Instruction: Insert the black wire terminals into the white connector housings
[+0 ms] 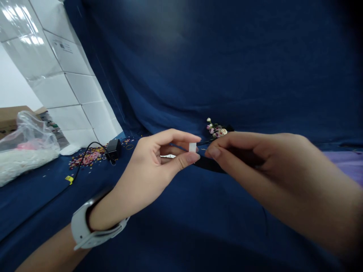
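Note:
My left hand (154, 162), with a pale watch band on its wrist, pinches a small white ribbed piece (192, 147) between thumb and index finger. Just to the right, my right hand (255, 158) has its thumb and index fingertips pressed together. What they hold, if anything, is too small to make out. The two hands are close but apart. A black curved strip (211, 165) shows below and between them, partly hidden by the fingers. Behind my right hand is a small bunch of artificial flowers (217, 131), pink and cream, its lower part covered.
Dark blue cloth (181, 226) covers the surface and hangs behind. Left stand a black power adapter (113, 149) with a cable, scattered confetti-like bits (92, 156), a clear plastic bag (28, 151) and a cardboard box (14, 118). Purple material (346, 164) lies right.

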The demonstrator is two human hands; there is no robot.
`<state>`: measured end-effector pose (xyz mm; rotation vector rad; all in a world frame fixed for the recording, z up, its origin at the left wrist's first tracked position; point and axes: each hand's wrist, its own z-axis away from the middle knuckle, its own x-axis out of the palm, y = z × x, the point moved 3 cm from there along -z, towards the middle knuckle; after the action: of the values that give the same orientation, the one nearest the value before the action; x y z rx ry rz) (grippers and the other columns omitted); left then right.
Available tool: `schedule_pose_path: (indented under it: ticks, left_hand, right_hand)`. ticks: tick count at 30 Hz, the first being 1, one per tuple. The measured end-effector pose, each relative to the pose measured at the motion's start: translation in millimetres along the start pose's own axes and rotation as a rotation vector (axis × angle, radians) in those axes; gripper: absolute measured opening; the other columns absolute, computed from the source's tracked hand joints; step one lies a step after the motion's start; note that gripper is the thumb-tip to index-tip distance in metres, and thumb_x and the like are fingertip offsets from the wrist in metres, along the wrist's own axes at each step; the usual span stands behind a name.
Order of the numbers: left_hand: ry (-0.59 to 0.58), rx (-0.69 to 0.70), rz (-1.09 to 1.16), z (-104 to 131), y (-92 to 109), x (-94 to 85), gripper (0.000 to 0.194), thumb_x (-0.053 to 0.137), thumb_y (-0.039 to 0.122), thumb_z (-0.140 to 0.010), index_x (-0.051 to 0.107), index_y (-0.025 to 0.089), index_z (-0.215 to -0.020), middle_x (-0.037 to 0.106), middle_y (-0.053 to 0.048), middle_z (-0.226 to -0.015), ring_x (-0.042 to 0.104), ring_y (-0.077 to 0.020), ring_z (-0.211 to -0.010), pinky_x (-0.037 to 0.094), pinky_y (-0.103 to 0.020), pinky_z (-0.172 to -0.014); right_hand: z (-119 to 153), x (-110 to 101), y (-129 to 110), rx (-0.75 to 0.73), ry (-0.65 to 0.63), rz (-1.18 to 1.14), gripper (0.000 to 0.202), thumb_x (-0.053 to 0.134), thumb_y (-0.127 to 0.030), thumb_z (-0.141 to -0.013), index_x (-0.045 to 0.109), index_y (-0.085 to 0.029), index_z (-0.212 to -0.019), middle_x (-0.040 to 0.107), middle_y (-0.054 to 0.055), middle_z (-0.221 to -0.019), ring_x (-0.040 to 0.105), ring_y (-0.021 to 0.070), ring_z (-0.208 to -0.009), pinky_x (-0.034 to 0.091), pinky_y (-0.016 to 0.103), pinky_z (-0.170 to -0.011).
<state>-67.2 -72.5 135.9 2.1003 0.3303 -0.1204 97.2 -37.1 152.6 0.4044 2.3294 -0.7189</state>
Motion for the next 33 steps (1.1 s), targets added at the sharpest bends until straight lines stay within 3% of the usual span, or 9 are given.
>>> schedule_pose_path:
  ticks: [5,10,17,24,33]
  left_hand:
    - [-0.045,-0.093,0.165,-3,-4,2.7,0.026,0.078,0.013,-0.070,0.069,0.022,-0.093,0.070,0.003,-0.078,0.067,-0.0105,-0.075,0.053,-0.017,-0.072]
    - [-0.088,-0.209,0.317,-4,-7,7.9,0.021,0.080,0.008,-0.066,0.067,0.017,-0.080,0.069,0.004,-0.072,0.065,-0.0072,-0.068,0.052,-0.012,-0.066]
    - [-0.101,-0.213,0.329,-3,-9,10.0,0.021,0.080,0.009,-0.067,0.069,0.019,-0.081,0.070,0.004,-0.074,0.066,-0.0067,-0.070,0.052,-0.011,-0.066]
    - [-0.102,-0.170,0.287,-4,-10,9.0,0.019,0.078,0.010,-0.070,0.070,0.020,-0.083,0.072,0.004,-0.077,0.068,-0.0084,-0.073,0.053,-0.013,-0.069]
    - [-0.081,-0.126,0.246,-1,-8,7.5,0.021,0.079,0.007,-0.067,0.070,0.021,-0.080,0.074,0.004,-0.078,0.070,-0.0095,-0.076,0.055,-0.014,-0.072]
  right_hand:
    - [1,-3,-8,-0.177,0.070,0.205,0.025,0.049,-0.021,-0.086,0.064,-0.019,-0.065,0.048,-0.005,-0.043,0.033,0.0064,-0.037,0.022,0.026,-0.042]
    - [8,-4,-12,-0.244,0.161,0.309,0.031,0.049,-0.021,-0.087,0.055,-0.019,-0.057,0.041,-0.004,-0.042,0.029,0.0072,-0.037,0.021,0.026,-0.044]
    - [14,-1,-12,-0.372,0.154,0.408,0.023,0.048,-0.017,-0.085,0.059,-0.018,-0.064,0.048,-0.002,-0.045,0.037,0.0101,-0.034,0.023,0.028,-0.037]
    - [10,0,-8,-0.356,0.167,0.378,0.023,0.048,-0.020,-0.086,0.062,-0.018,-0.068,0.054,-0.002,-0.049,0.044,0.0114,-0.036,0.026,0.029,-0.036]
    - [11,0,-7,-0.229,0.129,0.268,0.018,0.055,-0.016,-0.080,0.064,-0.021,-0.066,0.049,-0.006,-0.043,0.038,0.0090,-0.034,0.022,0.028,-0.037]
